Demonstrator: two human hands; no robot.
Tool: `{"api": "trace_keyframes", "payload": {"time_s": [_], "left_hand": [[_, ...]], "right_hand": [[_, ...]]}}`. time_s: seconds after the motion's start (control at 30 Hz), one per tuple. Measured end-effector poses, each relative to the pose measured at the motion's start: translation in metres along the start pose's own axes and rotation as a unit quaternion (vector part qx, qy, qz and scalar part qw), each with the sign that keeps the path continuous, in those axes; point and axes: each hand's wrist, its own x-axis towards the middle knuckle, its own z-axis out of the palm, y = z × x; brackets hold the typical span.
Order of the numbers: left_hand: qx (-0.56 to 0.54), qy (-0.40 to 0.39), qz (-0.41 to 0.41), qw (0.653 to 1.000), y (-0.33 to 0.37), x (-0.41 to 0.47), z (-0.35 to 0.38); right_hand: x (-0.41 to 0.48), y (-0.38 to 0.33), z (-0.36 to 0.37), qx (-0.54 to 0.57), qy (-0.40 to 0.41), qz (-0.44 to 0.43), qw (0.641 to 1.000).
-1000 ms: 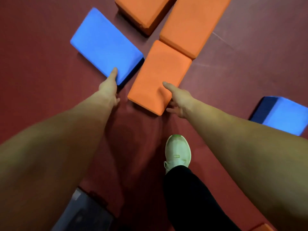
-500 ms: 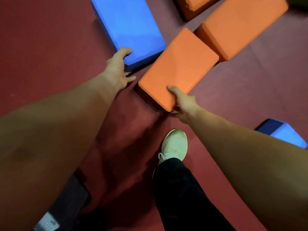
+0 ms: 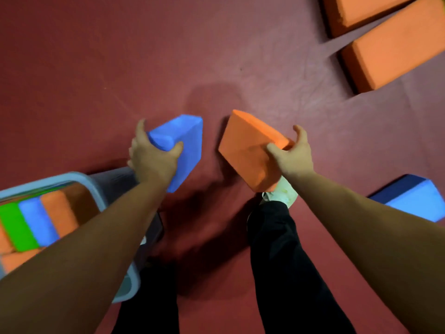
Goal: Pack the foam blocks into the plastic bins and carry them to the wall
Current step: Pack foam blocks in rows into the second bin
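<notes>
My left hand (image 3: pixel 151 157) grips a blue foam block (image 3: pixel 186 145) by its near end, lifted off the red floor. My right hand (image 3: pixel 292 155) grips an orange foam block (image 3: pixel 243 145), also raised and tilted. A grey plastic bin (image 3: pixel 96 186) stands at the lower left, partly hidden under my left forearm. Inside it are orange, blue and green foam blocks (image 3: pixel 36 222) set on edge. The held blue block hangs just right of the bin's far corner.
Two orange foam blocks (image 3: pixel 395 51) lie on the floor at the top right. Another blue foam block (image 3: pixel 419 201) lies at the right edge, behind my right forearm. My black-trousered legs and a white shoe (image 3: pixel 284 191) stand below the hands.
Both hands have closed on their blocks and lifted them from the floor. The view has swung left and back, bringing the bin into sight and pushing the other orange blocks to the top right.
</notes>
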Motion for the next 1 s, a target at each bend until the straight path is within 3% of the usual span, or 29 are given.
{"api": "trace_keyframes", "payload": {"time_s": [0.13, 0.23, 0.37, 0.47, 0.53, 0.73, 0.87, 1.0], "left_hand": [[0.036, -0.062, -0.05, 0.996, -0.05, -0.005, 0.002], [0.01, -0.085, -0.075, 0.993, -0.076, -0.001, 0.016], [-0.008, -0.158, -0.042, 0.987, -0.116, 0.016, 0.014], [-0.019, -0.252, -0.008, 0.968, -0.139, 0.026, -0.004], [-0.006, -0.271, -0.004, 0.963, -0.141, 0.021, -0.012], [-0.114, -0.218, -0.029, 0.969, -0.138, -0.017, -0.06], [-0.219, -0.158, 0.03, 0.963, -0.133, -0.041, -0.149], [-0.237, -0.168, 0.046, 0.956, -0.159, -0.051, -0.243]], "right_hand": [[-0.012, -0.01, 0.031, -0.11, 0.027, -0.101, 0.988], [-0.015, -0.023, 0.054, -0.136, -0.016, -0.14, 0.981], [-0.016, -0.054, 0.072, -0.275, -0.116, -0.202, 0.933], [-0.013, -0.079, 0.086, -0.367, -0.169, -0.198, 0.893], [-0.015, -0.091, 0.093, -0.413, -0.174, -0.181, 0.876], [-0.073, -0.112, 0.115, -0.335, -0.093, -0.15, 0.925], [-0.159, -0.13, 0.122, -0.271, -0.034, -0.171, 0.947], [-0.26, -0.156, 0.127, -0.248, -0.002, -0.214, 0.945]]}}
